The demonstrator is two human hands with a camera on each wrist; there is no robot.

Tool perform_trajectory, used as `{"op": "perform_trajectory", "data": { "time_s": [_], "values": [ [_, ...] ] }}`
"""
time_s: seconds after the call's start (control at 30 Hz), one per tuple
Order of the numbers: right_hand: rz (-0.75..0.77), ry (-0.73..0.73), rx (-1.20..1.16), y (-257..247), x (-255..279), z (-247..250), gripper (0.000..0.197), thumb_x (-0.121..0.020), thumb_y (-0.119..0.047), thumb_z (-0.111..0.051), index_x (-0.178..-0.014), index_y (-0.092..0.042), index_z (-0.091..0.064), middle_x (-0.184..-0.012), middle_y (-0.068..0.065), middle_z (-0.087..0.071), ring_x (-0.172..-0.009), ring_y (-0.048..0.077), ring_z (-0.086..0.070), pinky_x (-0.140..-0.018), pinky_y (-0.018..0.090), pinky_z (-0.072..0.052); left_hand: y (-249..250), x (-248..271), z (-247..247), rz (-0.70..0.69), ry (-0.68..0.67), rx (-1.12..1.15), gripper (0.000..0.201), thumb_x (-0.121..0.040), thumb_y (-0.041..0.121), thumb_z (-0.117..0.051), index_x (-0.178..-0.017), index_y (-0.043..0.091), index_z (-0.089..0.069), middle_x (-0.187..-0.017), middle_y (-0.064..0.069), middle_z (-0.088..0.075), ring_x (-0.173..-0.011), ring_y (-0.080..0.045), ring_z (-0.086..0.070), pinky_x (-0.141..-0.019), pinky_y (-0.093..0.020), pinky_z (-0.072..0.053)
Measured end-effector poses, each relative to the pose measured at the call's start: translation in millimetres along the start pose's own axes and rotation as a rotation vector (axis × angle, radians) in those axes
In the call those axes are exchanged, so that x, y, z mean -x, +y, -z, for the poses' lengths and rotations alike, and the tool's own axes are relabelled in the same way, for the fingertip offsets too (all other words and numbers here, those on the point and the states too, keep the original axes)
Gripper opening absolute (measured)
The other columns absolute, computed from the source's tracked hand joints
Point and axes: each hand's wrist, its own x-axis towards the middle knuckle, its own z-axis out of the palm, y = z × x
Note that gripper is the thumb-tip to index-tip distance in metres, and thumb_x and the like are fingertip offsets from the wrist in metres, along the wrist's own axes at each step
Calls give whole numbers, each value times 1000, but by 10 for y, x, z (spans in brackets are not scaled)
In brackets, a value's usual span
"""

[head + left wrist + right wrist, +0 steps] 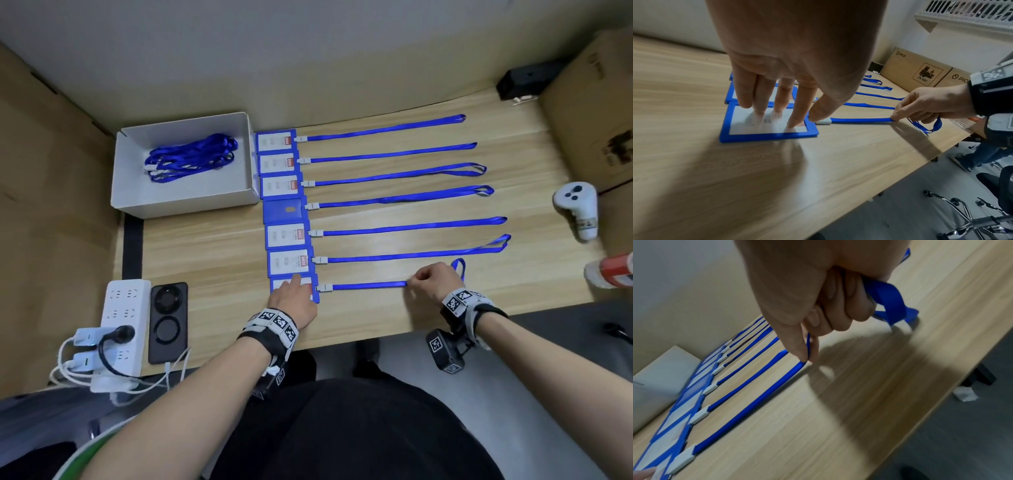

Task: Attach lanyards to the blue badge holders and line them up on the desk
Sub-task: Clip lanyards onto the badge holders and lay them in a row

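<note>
Several blue badge holders [286,234] lie in a column on the wooden desk [376,322], each with a blue lanyard [411,228] stretched out to the right. My left hand [291,298] presses straight fingers [795,113] flat on the nearest badge holder [766,134]. Its white clip [823,121] joins the nearest lanyard [370,285] [859,120] [756,402]. My right hand [433,279] [931,104] pinches that strap between thumb and forefinger [797,347] midway along it, and its loose looped end [892,300] trails behind the hand.
A white box [185,202] at the back left holds spare lanyards [191,157]. A power strip [120,329] and a black phone [168,322] lie at the front left. A white controller [579,205], a red-and-white can [609,270] and cardboard boxes [589,113] stand on the right.
</note>
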Motion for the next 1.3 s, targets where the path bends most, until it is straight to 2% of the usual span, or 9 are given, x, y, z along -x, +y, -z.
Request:
{"op": "perform_trajectory", "data": {
  "time_s": [0.17, 0.33, 0.53, 0.67, 0.77, 0.9, 1.03, 1.2, 1.3],
  "values": [
    [-46, 30, -27, 27, -31, -79, 19, -77, -30, -67, -60, -22, -67, -67, -3, -69, -70, 20, -66, -62, 26, -49, -9, -81, 39, 10, 4, -31, 30, -96, 26, -40, -110, 8, -61, -124, -7, -43, -101, -28, -54, -76, -36, -43],
    [-22, 37, -39, 89, -42, -93, 16, -76, -32, -69, -63, -21, -69, -68, -3, -70, -68, 18, -66, -64, 30, -56, 59, -147, 78, -17, 17, -128, 34, -97, 28, -38, -117, 11, -60, -123, -7, -45, -108, -26, -49, -78, -35, -40],
    [-9, 21, -88, 151, -73, -90, 15, -76, -32, -71, -67, -21, -70, -70, -3, -70, -70, 17, -66, -67, 32, -58, 673, -241, -41, -373, -23, -31, 36, -93, 24, -42, -124, 13, -55, -121, -5, -49, -109, -28, -52, -79, -38, -44],
    [10, 44, -110, 189, -75, -111, 15, -75, -31, -71, -65, -20, -69, -68, -3, -69, -68, 16, -65, -65, 29, -53, 1108, -240, -210, -547, -13, -102, 49, -90, 20, -46, -137, 8, -41, -140, -9, -40, -120, -32, -47, -92, -46, -48],
    [13, 52, -149, 235, -92, -143, 16, -76, -31, -70, -63, -21, -67, -66, -5, -68, -68, 17, -65, -64, 28, -52, 1259, -202, -376, -544, -55, -248, 74, -92, 23, -48, -154, 3, -12, -162, -15, -13, -146, -32, -21, -116, -41, -30],
    [35, 40, -154, 299, -129, -163, 17, -74, -35, -67, -61, -25, -66, -66, -7, -68, -67, 16, -65, -63, 27, -53, 1289, -205, -469, -503, -117, -348, 82, -92, 25, -44, -155, 4, 4, -164, -14, 8, -152, -27, 2, -121, -42, -19],
    [77, 31, -128, 373, -163, -43, 17, -75, -34, -67, -64, -21, -69, -66, -6, -69, -67, 14, -65, -64, 27, -54, 1372, -178, -316, -462, -154, -329, 83, -91, 26, -45, -155, 5, 3, -164, -12, 5, -152, -26, -3, -121, -41, -22],
    [75, 26, -76, 596, -170, 278, 17, -77, -32, -68, -63, -23, -70, -67, -6, -70, -69, 16, -67, -67, 28, -55, 1543, -68, -48, -380, -174, -269, 80, -91, 21, -47, -156, 7, -1, -165, -10, -5, -140, -29, -36, -105, -39, -39],
    [65, 26, -55, 746, -167, 486, 15, -77, -33, -67, -67, -23, -73, -71, -8, -71, -72, 15, -67, -68, 30, -56, 1582, -50, 0, -362, -200, -273, 78, -92, 21, -46, -156, 9, -3, -165, -9, -5, -136, -29, -41, -101, -39, -41]
  ]
}}
